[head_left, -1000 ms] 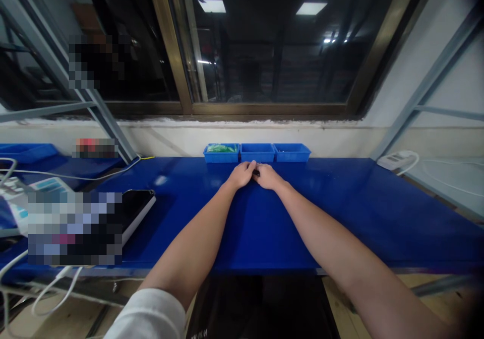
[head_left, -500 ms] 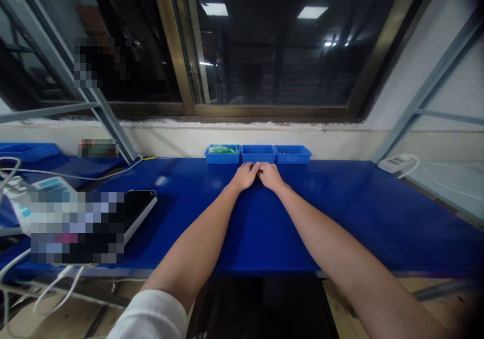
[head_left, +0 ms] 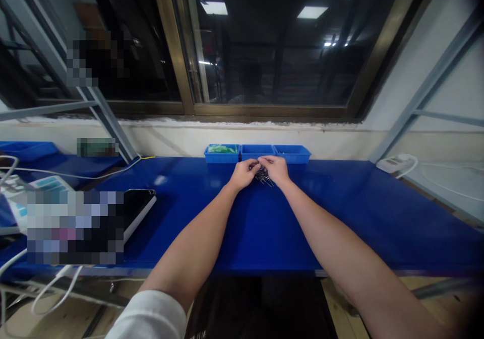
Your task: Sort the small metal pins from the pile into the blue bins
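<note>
Both my arms reach forward over the blue table (head_left: 260,228). My left hand (head_left: 243,175) and my right hand (head_left: 276,168) meet in front of the bins, thumbs and fingers bent into a pinch. What lies between the fingertips is too small to name. Just below them a small pile of thin, dark metal pieces (head_left: 263,179), like screws or nails, lies on the tabletop, partly covered by my hands. Behind stand three blue bins: the left bin (head_left: 222,158) holds green and white packets, the middle bin (head_left: 258,149) is partly hidden by my fingers, the right bin (head_left: 295,156) contains small dark bits.
To the left lies a blurred-out device with a dark screen (head_left: 141,198), with white cables (head_left: 56,303) around it. A white power strip (head_left: 395,162) sits at the right. Metal frame posts (head_left: 109,122) rise at both sides, and a window (head_left: 272,52) is behind.
My hands have moved slightly apart and the right hand has turned and lifted a little. The pile of thin metal pieces, covered before, now shows between and below them.
</note>
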The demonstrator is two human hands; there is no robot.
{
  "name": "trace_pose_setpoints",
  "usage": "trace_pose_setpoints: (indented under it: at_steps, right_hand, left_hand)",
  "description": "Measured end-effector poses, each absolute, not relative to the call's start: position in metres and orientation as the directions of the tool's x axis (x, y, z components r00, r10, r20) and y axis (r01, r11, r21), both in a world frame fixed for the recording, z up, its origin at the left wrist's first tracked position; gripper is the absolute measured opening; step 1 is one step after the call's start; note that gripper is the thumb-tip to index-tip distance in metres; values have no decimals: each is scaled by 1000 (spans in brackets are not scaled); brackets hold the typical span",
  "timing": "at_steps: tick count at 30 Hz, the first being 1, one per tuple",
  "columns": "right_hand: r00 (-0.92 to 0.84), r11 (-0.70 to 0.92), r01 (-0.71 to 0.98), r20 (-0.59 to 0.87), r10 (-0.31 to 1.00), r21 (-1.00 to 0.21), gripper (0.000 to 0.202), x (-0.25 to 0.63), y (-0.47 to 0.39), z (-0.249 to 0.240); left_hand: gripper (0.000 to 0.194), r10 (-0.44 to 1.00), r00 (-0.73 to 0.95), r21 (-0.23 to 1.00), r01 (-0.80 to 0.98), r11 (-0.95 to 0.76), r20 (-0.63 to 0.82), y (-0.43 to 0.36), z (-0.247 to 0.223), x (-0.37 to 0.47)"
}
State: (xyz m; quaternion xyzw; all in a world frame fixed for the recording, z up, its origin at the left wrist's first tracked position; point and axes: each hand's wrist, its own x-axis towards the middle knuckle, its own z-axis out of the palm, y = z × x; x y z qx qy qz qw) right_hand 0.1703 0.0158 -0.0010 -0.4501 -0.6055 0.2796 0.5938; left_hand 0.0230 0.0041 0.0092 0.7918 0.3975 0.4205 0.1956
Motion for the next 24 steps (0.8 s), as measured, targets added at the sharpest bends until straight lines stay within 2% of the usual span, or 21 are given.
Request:
trace_pose_setpoints:
  at_steps: [4,8,11,19,21,24]
  right_hand:
    - [161,395,173,421,893,-902,33,165,12,1]
    - [195,456,337,535,822,-823,28,162,5,4]
    - [142,509,366,587,797,-779,25,164,4,4]
    - [68,392,99,399,915,-915,26,172,10,4]
    - [133,420,147,438,889,-896,25,175,10,5]
    - [207,459,398,565,798,-794,21,181,10,6]
  left_hand:
    - [20,785,286,614,499,-611,549,6,9,23]
    - [19,752,248,542,562,-626,611,9,9,22]
    - [19,741,245,518,580,-629,626,12,9,19]
    - [22,728,253,506,575,-643,637,16,5,19]
    - [23,734,221,513,587,-626,642,17,4,19]
    - [25,766,129,540,635,-552,630,17,5,16]
